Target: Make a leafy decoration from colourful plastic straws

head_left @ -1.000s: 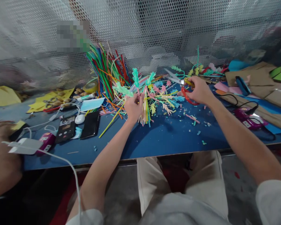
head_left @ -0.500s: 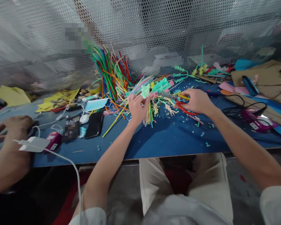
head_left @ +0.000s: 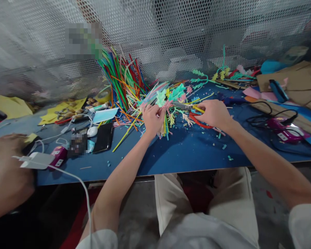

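My left hand (head_left: 152, 120) is closed in a pinch on a pink fuzzy pipe cleaner (head_left: 167, 104), part of it hidden by my fingers. My right hand (head_left: 214, 112) grips pliers (head_left: 181, 104) with one red and one yellow handle, their grey jaws pointing left at the pink pipe cleaner. Whether the jaws touch it I cannot tell. Around and under my hands lies a heap of pipe cleaners in pastel colours, with a pale green leafy piece (head_left: 161, 98) and a teal leafy piece (head_left: 178, 91) just beyond my left fingers.
A large bundle of coloured pipe cleaners (head_left: 123, 81) leans against the perforated metal panel (head_left: 181, 34). A black phone (head_left: 103, 137) and purple power socket (head_left: 57, 156) lie left; another socket (head_left: 285, 130) with cables lies right. A co-worker's hand (head_left: 9, 145) rests far left. Teal clippings dot the blue table (head_left: 181, 157).
My right hand and the pliers have shifted slightly left, toward the pink pipe cleaner. My left hand keeps its pinch. The co-worker's hand has moved a little, and something yellow now shows beside it.
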Tool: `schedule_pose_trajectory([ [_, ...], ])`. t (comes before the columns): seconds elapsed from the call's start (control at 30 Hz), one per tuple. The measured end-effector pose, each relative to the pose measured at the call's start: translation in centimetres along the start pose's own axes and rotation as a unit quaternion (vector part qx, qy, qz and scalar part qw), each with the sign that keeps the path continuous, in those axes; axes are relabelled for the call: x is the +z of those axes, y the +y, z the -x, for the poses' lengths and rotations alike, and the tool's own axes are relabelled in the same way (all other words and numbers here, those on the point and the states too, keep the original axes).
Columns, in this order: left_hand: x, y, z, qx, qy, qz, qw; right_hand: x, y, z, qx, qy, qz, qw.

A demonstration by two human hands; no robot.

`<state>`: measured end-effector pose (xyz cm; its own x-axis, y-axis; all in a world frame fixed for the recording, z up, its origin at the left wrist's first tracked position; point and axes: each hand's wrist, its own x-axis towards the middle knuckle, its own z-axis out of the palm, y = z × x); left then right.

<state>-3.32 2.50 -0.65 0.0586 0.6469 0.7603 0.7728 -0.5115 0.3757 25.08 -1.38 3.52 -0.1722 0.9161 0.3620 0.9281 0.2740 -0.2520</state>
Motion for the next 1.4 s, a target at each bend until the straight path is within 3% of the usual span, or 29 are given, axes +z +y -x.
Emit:
schedule_pose_trajectory([
  [0.47, 0.7, 0.3, 0.4, -0.024, -0.031, -0.019, 0.999, -0.1, 0.0, 0.2, -0.006, -0.082, 0.047, 0.995],
  [0.7, 0.8, -0.3, 0.3, -0.033, 0.003, 0.002, 0.999, 0.0, 1.3, -0.3, 0.01, -0.056, 0.063, 0.996],
  [0.83, 0.4, -0.1, 0.3, -0.034, 0.007, 0.008, 0.999, -0.1, 3.5, -1.3, 0.104, -0.064, 0.097, 0.988],
  [0.97, 0.3, 0.5, 0.4, -0.047, -0.011, 0.03, 0.998, 0.7, 8.3, -2.0, 0.17, -0.026, 0.115, 0.978],
  [1.07, 0.1, 1.3, 0.5, -0.055, -0.034, 0.055, 0.996, 0.8, 10.9, -2.2, 0.143, -0.001, 0.095, 0.985],
  [1.13, 0.0, 1.9, 0.7, -0.06, -0.058, 0.068, 0.994, 0.6, 10.6, -2.0, 0.091, 0.046, 0.042, 0.994],
  [1.23, -0.2, 2.9, 0.9, -0.057, -0.094, 0.071, 0.991, 0.5, 7.6, -1.5, -0.055, 0.107, -0.054, 0.991],
  [1.33, -0.4, 4.0, 1.3, -0.047, -0.12, 0.072, 0.989, 1.4, 3.7, -0.8, -0.188, 0.099, -0.074, 0.974],
  [1.4, -0.4, 4.6, 1.6, -0.038, -0.135, 0.077, 0.987, 2.3, 2.0, -0.3, -0.227, 0.091, -0.067, 0.967],
])
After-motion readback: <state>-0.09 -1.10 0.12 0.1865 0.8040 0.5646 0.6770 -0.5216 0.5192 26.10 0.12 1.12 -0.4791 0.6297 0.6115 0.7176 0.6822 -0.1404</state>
